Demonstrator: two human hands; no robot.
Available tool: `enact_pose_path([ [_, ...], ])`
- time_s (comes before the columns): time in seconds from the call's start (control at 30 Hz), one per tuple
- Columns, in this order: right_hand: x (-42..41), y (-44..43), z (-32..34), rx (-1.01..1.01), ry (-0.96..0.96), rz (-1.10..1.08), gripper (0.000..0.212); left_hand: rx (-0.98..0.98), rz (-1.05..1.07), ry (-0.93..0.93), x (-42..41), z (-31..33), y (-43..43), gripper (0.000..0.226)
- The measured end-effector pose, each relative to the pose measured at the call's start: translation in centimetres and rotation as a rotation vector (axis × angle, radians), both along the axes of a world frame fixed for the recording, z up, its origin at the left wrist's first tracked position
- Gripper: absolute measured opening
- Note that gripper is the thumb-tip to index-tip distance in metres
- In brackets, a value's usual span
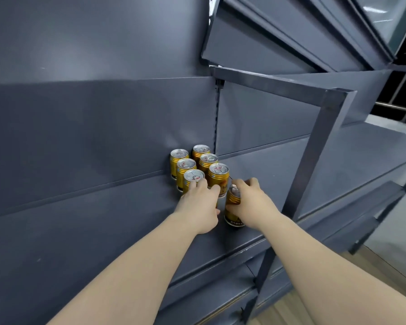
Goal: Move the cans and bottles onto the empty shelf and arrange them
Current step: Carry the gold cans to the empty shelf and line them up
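Note:
Several gold cans with silver tops stand in two rows on the dark grey shelf (80,219), near its back wall. My left hand (198,205) reaches to the front can of the left row (192,178); my fingers curl over that can's near side and top rim. My right hand (252,201) grips another gold can (232,207) round its side; it stands upright on the shelf in front of the right row's front can (218,175). The hands hide both cans' lower parts.
A grey metal frame post (314,158) slants down just right of my right hand. Grey shelves (291,43) hang above at the right. A lower shelf edge (220,277) and wooden floor (373,273) lie below.

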State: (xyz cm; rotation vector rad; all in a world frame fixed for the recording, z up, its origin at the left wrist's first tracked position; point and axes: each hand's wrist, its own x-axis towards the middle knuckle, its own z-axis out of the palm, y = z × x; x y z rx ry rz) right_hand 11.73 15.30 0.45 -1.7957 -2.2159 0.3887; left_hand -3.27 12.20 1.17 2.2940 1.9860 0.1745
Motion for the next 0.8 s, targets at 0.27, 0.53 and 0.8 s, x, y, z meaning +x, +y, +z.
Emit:
enact_pose_path([
  [0.27, 0.8, 2.3, -0.6, -0.017, 0.026, 0.120, 0.060, 0.011, 0.111, -0.001, 1.3, -0.5, 0.4, 0.046],
  [0.53, 0.7, 3.8, -1.0, -0.022, 0.045, 0.173, 0.067, 0.020, 0.178, -0.006, 2.0, -1.1, 0.4, 0.046],
  [0.8, 0.2, 4.6, -1.7, -0.002, 0.068, 0.173, 0.074, 0.055, 0.244, -0.035, 1.9, -2.1, 0.5, 0.056],
])
